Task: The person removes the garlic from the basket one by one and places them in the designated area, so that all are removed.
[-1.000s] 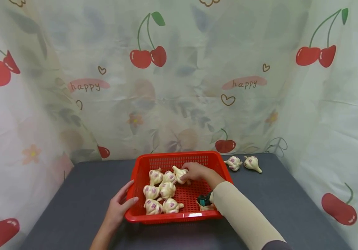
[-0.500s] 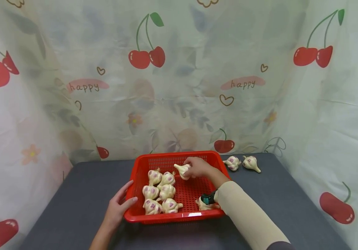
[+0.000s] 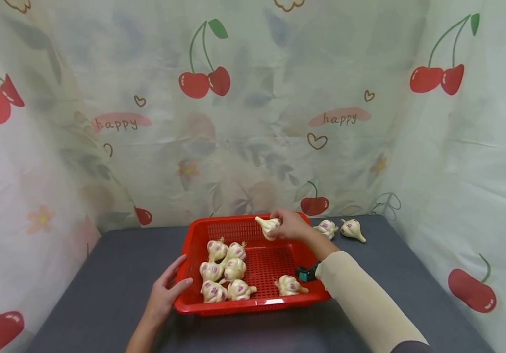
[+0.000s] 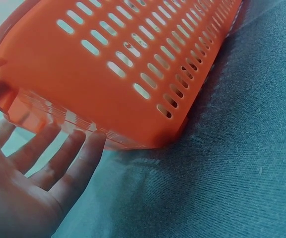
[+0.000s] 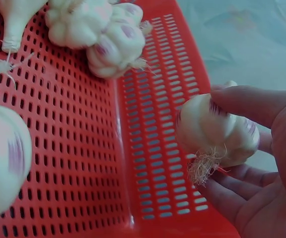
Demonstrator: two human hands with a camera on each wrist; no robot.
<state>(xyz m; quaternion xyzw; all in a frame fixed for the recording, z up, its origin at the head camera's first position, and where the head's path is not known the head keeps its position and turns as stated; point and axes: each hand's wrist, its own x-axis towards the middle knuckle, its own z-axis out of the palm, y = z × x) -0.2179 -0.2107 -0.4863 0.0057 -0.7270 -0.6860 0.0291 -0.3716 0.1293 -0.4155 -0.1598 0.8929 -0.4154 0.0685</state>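
My right hand [image 3: 289, 225] pinches a garlic bulb [image 3: 268, 227] between thumb and fingers, above the back part of the red plastic basket [image 3: 270, 307]. In the right wrist view the held garlic bulb [image 5: 215, 131] shows its roots, with the thumb across its top and fingers beneath. My left hand [image 3: 163, 293] rests at the basket's left side, with the thumb over the rim. From the left wrist view, the fingers [image 4: 78, 161] are loosely extended by the outer wall. Several garlic bulbs [image 3: 235, 269] are grouped in the basket's left half, and one garlic bulb [image 3: 289, 285] lies front right.
Behind the basket's right side, two more garlic bulbs, a nearer one [image 3: 326, 228] and a farther one [image 3: 352, 229], lie on the dark grey table [image 3: 120, 274]. A cherry-printed curtain [image 3: 253, 122] encloses the back and both sides.
My right hand has lifted the garlic bulb off the basket's floor and carried it up, back and slightly right. My left hand stays at the basket's left side.
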